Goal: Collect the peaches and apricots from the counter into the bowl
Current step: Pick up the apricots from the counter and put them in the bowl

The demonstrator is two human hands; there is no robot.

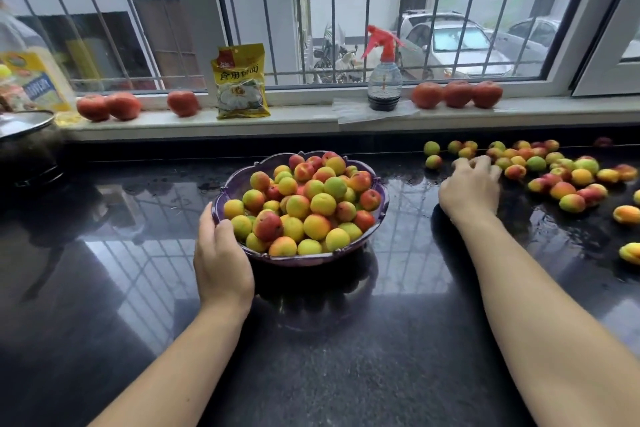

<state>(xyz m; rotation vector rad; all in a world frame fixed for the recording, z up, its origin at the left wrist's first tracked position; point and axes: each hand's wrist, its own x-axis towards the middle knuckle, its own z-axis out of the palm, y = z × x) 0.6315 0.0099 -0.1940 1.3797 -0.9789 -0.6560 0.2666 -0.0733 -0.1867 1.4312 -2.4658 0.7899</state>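
A purple scalloped bowl (311, 258) stands mid-counter, heaped with several yellow, green and red apricots and peaches (304, 204). My left hand (221, 253) grips the bowl's near-left rim, thumb over the edge. Loose fruit (554, 173) lies scattered across the right of the black counter (346, 357). My right hand (471, 187) reaches into the left end of that scatter, fingers curled down over a few small fruits; whether any is lifted is hidden under the fingers.
On the window sill stand several red tomatoes (457, 94), a yellow packet (240, 81) and a spray bottle (384, 80). A dark pot with a lid (27, 135) and an oil bottle (34, 80) sit at the far left.
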